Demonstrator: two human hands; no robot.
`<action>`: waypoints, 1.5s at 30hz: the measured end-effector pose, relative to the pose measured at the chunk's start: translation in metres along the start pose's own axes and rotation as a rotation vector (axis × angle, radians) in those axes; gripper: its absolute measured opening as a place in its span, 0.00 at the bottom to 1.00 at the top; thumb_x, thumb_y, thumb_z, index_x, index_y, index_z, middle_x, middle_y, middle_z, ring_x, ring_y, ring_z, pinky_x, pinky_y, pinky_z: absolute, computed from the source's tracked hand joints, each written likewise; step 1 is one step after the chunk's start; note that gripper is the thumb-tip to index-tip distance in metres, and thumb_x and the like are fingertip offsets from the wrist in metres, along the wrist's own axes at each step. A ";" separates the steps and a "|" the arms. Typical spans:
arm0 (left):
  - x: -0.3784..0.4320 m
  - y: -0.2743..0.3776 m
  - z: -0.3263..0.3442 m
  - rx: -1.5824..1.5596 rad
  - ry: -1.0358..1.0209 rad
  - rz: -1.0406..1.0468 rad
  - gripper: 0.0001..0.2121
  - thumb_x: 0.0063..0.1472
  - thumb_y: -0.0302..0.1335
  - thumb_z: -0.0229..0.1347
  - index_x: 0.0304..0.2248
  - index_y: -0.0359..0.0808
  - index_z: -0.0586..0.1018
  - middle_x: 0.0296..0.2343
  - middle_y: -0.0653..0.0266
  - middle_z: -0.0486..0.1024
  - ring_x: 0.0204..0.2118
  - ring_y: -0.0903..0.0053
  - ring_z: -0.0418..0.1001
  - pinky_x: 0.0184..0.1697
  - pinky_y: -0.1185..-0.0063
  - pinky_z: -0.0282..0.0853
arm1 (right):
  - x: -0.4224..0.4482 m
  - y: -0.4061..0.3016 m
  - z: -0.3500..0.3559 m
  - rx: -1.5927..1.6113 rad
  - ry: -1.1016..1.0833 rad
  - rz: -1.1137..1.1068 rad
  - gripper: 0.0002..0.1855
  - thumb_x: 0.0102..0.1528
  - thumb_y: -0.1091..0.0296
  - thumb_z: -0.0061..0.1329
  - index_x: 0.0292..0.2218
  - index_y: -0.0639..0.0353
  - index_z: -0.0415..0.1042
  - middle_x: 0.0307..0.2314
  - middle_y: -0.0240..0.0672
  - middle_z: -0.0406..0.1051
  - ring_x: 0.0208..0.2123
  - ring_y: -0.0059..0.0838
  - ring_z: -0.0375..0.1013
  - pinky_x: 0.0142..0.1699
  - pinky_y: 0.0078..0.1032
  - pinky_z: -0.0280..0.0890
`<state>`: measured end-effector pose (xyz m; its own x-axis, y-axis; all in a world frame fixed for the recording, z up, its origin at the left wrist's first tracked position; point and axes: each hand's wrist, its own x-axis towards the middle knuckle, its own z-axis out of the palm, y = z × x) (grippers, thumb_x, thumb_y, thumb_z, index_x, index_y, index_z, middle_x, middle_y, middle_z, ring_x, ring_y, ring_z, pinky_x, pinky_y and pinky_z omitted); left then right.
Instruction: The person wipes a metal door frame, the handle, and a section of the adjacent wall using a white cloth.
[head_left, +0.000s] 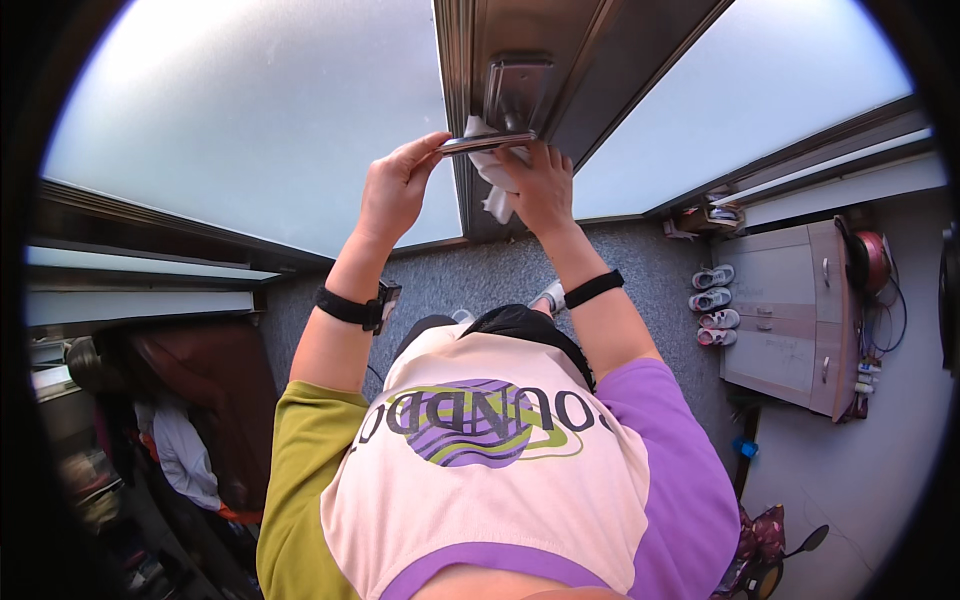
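Note:
A metal door lever handle (480, 142) juts from its plate (517, 90) on a dark brown metal door frame. My left hand (397, 184) pinches the free end of the lever between thumb and fingers. Under the lever, my right hand (541, 184) holds a crumpled white cloth or tissue (491, 169) against it, near the plate. Part of the white material sticks up above the lever, and part hangs below it. Some of my right fingertips are hidden behind the cloth and lever.
Frosted glass panels (262, 127) flank the frame. At the right stands a light wooden cabinet (780, 322) with several shoes (712, 300) beside it on the grey floor (645, 262). A brown leather-like chair or sofa (210, 397) and clothes (180, 457) are at the left.

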<state>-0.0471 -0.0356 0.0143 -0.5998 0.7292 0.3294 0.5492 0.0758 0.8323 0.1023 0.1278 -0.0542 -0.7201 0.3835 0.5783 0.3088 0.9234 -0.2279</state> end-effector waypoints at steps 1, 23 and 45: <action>0.000 0.000 0.000 -0.007 -0.003 -0.009 0.12 0.63 0.23 0.55 0.46 0.35 0.80 0.37 0.55 0.81 0.38 0.72 0.81 0.41 0.79 0.74 | -0.003 0.009 -0.001 -0.060 -0.029 -0.031 0.30 0.44 0.68 0.58 0.50 0.40 0.74 0.44 0.35 0.66 0.46 0.43 0.66 0.49 0.41 0.61; 0.003 -0.006 0.010 -0.145 -0.034 -0.074 0.09 0.66 0.27 0.51 0.42 0.31 0.76 0.28 0.60 0.81 0.33 0.77 0.80 0.37 0.80 0.71 | -0.026 0.052 -0.012 0.448 -0.077 0.410 0.33 0.42 0.71 0.56 0.53 0.49 0.70 0.44 0.46 0.67 0.47 0.52 0.68 0.52 0.38 0.66; 0.000 -0.017 0.000 -0.070 -0.042 -0.048 0.11 0.65 0.25 0.52 0.45 0.31 0.77 0.32 0.58 0.80 0.34 0.75 0.78 0.39 0.79 0.71 | 0.002 -0.060 0.012 0.352 -0.300 0.124 0.37 0.41 0.68 0.58 0.55 0.49 0.68 0.40 0.44 0.66 0.42 0.48 0.70 0.47 0.38 0.67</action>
<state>-0.0569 -0.0367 -0.0002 -0.5986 0.7538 0.2710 0.4779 0.0645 0.8761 0.0742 0.0735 -0.0489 -0.8550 0.4300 0.2899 0.2115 0.7995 -0.5622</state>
